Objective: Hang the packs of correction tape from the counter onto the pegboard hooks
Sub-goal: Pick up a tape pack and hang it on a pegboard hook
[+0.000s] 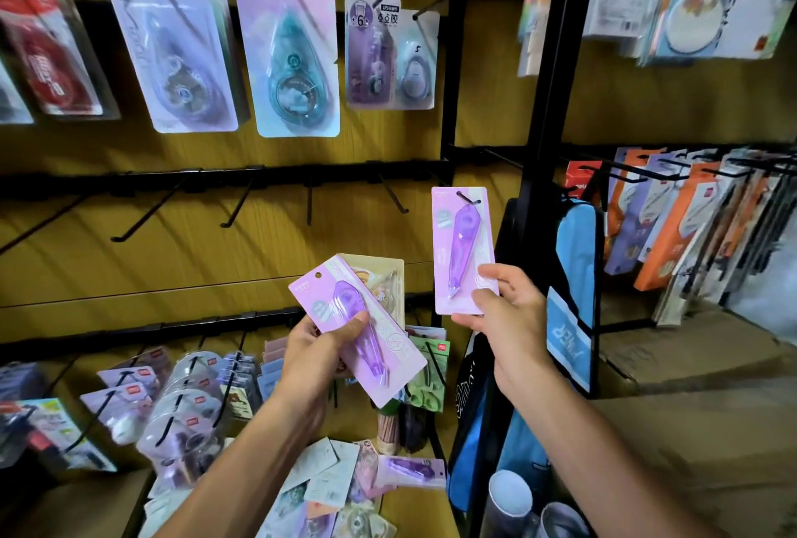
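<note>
My left hand grips a small stack of packs; the top one is a pink card with a purple correction tape pen, tilted, with a yellowish pack behind it. My right hand holds the lower right corner of another pink pack with a purple pen, upright, its hang hole over the tip of a black hook. Several empty black hooks stick out of the middle rail of the yellow pegboard. More packs lie on the counter below, one of them a purple pen pack.
Larger tape packs hang on the top row. Filled hooks with round tape packs line the lower left. A black upright post divides the wall from a right bay of hanging cards. Blue bags hang beside my right hand.
</note>
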